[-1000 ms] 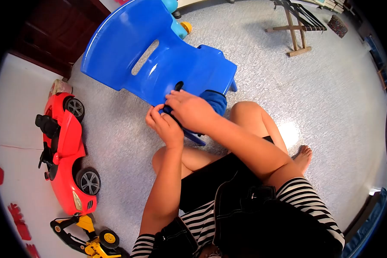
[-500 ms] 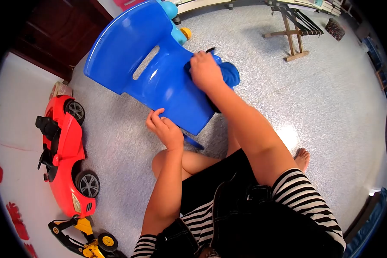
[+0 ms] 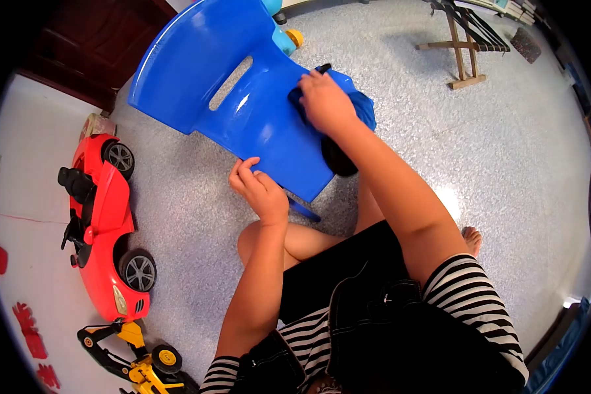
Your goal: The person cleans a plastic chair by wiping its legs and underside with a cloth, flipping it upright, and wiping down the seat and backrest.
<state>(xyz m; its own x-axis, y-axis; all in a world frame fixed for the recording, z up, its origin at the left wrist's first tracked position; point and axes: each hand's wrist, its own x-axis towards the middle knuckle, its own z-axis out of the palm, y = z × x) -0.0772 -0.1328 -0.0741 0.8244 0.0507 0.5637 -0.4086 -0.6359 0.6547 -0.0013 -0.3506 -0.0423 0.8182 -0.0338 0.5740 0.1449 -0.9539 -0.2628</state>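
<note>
A blue plastic chair, with a slot in its backrest, stands in front of me. My left hand holds the near left edge of the seat, its fingers bent at the rim. At the seat's right side, my right hand is closed on a blue-and-black cloth item and presses it against the seat. Blue fabric bulges out beyond the hand. A black rounded part hangs below it over the seat's edge. My hand and forearm cover much of the item, so its exact kind is hidden.
A red toy car and a yellow-and-black toy digger stand along the left wall. A folding stool is at the back right, near a dark patterned object. A dark door is at the upper left.
The whole view has shifted slightly. My right hand still presses the cloth item on the seat, and its blue part is bunched differently. My left hand keeps its place on the chair's edge.
</note>
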